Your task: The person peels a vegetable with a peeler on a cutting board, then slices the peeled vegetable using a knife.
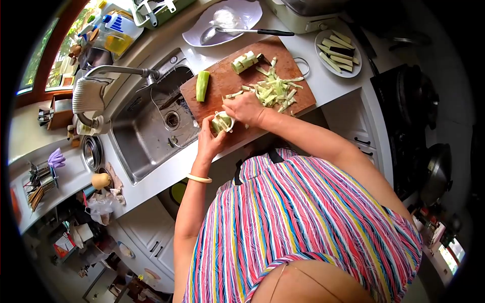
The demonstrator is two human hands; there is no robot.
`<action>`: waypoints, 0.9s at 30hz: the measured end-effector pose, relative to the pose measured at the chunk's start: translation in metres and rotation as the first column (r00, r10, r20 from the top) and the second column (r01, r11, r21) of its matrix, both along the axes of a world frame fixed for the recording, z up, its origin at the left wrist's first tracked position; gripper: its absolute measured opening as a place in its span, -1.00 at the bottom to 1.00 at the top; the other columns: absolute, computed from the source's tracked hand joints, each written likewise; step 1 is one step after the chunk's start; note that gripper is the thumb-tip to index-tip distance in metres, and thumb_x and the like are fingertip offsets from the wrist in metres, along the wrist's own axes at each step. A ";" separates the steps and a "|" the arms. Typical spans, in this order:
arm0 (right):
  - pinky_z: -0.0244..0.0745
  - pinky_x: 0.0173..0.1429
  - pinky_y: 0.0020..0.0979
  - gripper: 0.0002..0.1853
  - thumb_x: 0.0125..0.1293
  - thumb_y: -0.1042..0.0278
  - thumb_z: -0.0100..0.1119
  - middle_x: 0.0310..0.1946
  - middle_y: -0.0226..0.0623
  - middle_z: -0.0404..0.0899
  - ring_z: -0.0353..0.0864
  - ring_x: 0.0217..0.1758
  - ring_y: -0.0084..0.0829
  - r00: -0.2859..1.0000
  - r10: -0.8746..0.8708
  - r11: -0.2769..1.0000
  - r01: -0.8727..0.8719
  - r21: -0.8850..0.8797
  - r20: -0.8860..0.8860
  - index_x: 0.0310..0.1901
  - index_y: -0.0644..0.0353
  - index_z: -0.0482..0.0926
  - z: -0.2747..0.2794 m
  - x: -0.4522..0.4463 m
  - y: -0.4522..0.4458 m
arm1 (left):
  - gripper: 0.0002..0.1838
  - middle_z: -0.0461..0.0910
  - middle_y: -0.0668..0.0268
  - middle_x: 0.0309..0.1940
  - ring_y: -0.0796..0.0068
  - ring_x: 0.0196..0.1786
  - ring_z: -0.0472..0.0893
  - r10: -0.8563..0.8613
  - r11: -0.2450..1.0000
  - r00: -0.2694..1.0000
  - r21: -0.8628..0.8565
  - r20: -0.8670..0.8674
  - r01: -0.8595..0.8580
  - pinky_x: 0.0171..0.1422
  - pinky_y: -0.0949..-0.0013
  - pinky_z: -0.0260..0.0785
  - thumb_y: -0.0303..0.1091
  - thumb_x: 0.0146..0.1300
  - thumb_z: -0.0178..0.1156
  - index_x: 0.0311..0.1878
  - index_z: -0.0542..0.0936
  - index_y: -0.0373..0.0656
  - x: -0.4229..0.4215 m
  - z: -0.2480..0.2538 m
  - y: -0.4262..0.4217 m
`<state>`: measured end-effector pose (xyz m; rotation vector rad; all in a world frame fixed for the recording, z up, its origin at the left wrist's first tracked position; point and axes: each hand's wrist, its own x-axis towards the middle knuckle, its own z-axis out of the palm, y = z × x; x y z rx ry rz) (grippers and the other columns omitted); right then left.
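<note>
My left hand [210,139] is closed around a short, thick piece of green stem vegetable [221,122], which looks like celtuce and has a whitish rim. It is at the near edge of a wooden cutting board [222,73]. Right beside it, my right hand [245,108] has its fingers pinched together; what they grip is hidden. Beyond my right hand lies a heap of pale green peelings [277,90]. A smooth, peeled green piece [202,86] rests at the board's left, and a rougher, unpeeled piece [244,62] lies near its far edge.
Left of the board is a steel sink [144,146] with a faucet [116,69]. A pale dish [199,35] with a spoon [237,32] stands behind the board. Vegetable strips lie on a white plate [339,74] to the right, near a dark stove [404,116].
</note>
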<state>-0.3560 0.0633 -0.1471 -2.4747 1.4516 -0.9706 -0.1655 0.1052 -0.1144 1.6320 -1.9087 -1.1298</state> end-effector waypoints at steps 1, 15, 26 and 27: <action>0.38 -0.64 -0.32 -0.79 0.21 0.14 0.01 -0.69 -0.45 0.45 0.54 -0.66 -0.41 0.993 -0.034 0.999 0.031 -0.023 -0.115 -0.55 -0.07 0.42 -0.016 -0.006 -0.003 | -0.47 0.57 0.05 -0.18 0.32 -0.19 0.58 0.011 1.000 0.999 -0.007 -0.040 -0.011 -0.10 0.33 0.43 -0.43 0.07 0.30 0.09 0.32 -0.28 0.004 -0.004 0.003; 0.41 -0.61 -0.32 -0.78 0.17 0.11 0.07 -0.73 -0.39 0.46 0.56 -0.64 -0.31 0.987 -0.120 0.990 0.127 0.057 -0.108 -0.56 -0.07 0.41 -0.019 -0.039 -0.019 | -0.46 0.57 0.02 -0.26 0.20 -0.26 0.60 0.015 0.999 0.997 -0.031 -0.072 -0.018 -0.16 0.28 0.43 -0.48 -0.06 0.34 0.02 0.34 -0.25 0.007 -0.008 0.002; 0.40 -0.57 -0.23 -0.78 0.19 0.17 0.07 -0.75 -0.30 0.46 0.53 -0.66 -0.26 0.984 -0.177 0.983 0.176 0.060 0.017 -0.58 -0.04 0.42 -0.008 -0.027 -0.011 | -0.47 0.55 0.12 -0.23 0.39 -0.34 0.53 0.004 1.000 1.000 -0.009 0.016 -0.004 -0.20 0.39 0.41 -0.53 -0.01 0.29 0.08 0.37 -0.24 0.003 0.014 0.001; 0.41 -0.56 -0.23 -0.78 0.18 0.17 0.07 -0.75 -0.31 0.46 0.53 -0.66 -0.25 0.983 -0.184 0.982 0.183 0.042 0.026 -0.58 -0.04 0.41 -0.014 -0.026 -0.013 | -0.47 0.56 0.15 -0.21 0.43 -0.29 0.54 -0.004 1.000 1.000 0.005 0.007 0.004 -0.17 0.42 0.41 -0.51 0.01 0.30 0.09 0.37 -0.23 0.002 0.018 -0.001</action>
